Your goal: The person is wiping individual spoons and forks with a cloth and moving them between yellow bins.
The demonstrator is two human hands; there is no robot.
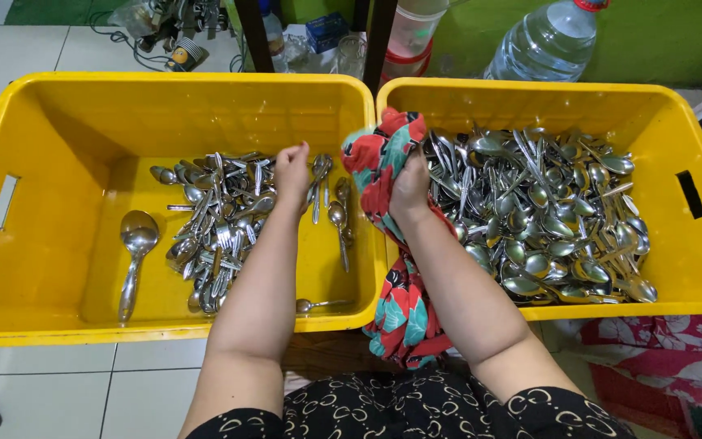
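Two yellow crates stand side by side on the tiled floor. The right crate (696, 268) is heaped with spoons (546, 215) across most of its bottom; the left crate (42, 244) holds a smaller pile of forks and spoons (217, 223) near its middle, with a ladle (134, 256) toward its left wall. A red and teal floral cloth (387, 162) drapes over the shared rims, gripped by the right hand (410, 185), fingers closed round it. The left hand (292, 169), fingers curled, is over the left crate's cutlery; whether it holds anything I cannot tell

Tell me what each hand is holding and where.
Right hand grips the floral cloth near its bunched top. Left hand is down among the cutlery; hold unclear.
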